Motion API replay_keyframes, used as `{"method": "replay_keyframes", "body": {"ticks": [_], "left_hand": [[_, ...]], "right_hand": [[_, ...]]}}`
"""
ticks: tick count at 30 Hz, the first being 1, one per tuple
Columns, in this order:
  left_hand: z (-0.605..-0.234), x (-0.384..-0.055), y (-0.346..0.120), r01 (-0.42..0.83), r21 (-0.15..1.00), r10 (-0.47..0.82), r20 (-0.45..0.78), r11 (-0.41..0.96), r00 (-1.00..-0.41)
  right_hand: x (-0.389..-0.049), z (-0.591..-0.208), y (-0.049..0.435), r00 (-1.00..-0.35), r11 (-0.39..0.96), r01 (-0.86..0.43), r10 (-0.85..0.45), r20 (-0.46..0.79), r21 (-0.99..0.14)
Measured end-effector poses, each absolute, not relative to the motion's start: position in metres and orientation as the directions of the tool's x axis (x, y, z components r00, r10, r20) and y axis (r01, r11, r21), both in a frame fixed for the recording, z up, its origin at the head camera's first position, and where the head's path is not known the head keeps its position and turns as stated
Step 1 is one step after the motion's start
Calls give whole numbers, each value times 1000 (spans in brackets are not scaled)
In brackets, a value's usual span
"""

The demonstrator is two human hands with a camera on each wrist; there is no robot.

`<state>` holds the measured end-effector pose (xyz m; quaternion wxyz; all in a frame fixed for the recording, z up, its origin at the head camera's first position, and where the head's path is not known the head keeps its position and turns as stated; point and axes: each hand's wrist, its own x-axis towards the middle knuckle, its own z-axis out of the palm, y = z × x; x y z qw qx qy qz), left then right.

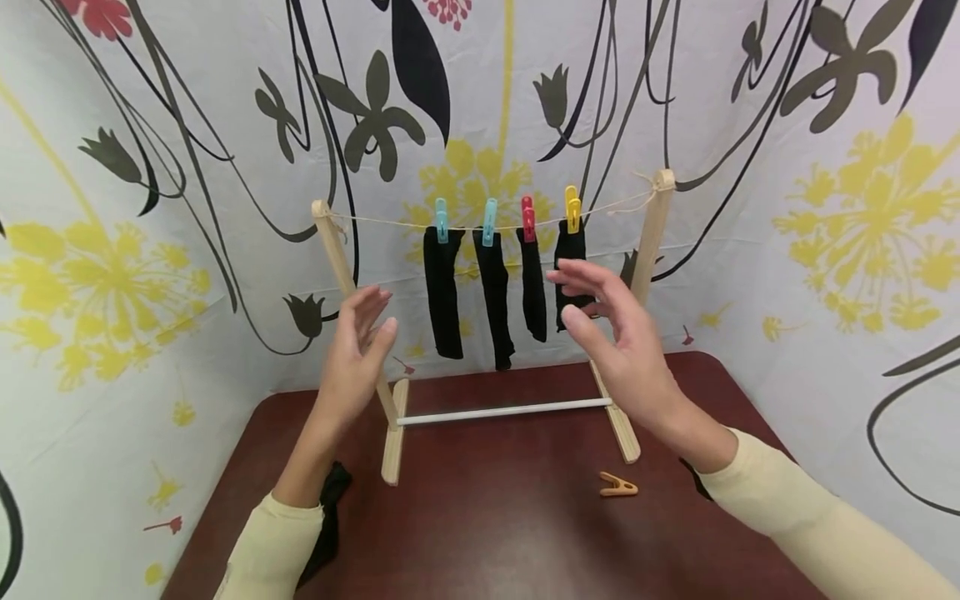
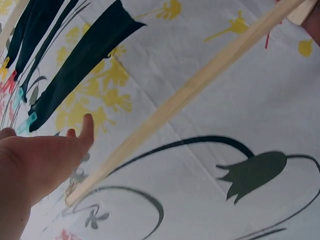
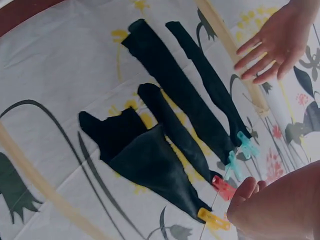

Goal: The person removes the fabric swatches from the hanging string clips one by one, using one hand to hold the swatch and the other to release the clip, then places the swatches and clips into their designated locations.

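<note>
Left hand (image 1: 354, 358) and right hand (image 1: 626, 346) hang empty, fingers relaxed — the black cloths (image 1: 444, 296) look light, limp, best pinched below their pegs (image 1: 441, 222).

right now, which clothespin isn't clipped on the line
The orange clothespin, lying on the table near the right wooden foot; the two light blue clothespins, the red clothespin and the yellow clothespin are all clipped to the line.

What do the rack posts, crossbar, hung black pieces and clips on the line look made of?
Rack posts: probably bare wood, matte, given the pale tan colour.
Crossbar: smooth, evenly white; plastic or painted, can't tell.
Black pieces: likely soft fabric, matte; they hang limp with folds.
Clips: probably plastic, smooth-looking; solid bright colours.
</note>
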<state>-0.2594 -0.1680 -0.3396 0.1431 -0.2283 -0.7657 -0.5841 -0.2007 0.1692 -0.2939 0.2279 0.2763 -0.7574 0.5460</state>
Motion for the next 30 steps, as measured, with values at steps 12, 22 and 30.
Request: {"method": "replay_keyframes", "body": {"ticks": [12, 22, 30], "left_hand": [[-327, -297, -157, 370, 922, 314, 388, -116, -866], [-321, -318, -141, 183, 953, 347, 261, -241, -901], [-320, -328, -126, 115, 979, 284, 160, -170, -945]], "right_hand": [[-233, -257, 140, -803, 102, -555, -324, 500, -826], [-250, -235, 123, -837, 78, -498, -306, 454, -864], [-265, -219, 101, -870, 75, -431, -299, 392, -899]]}}
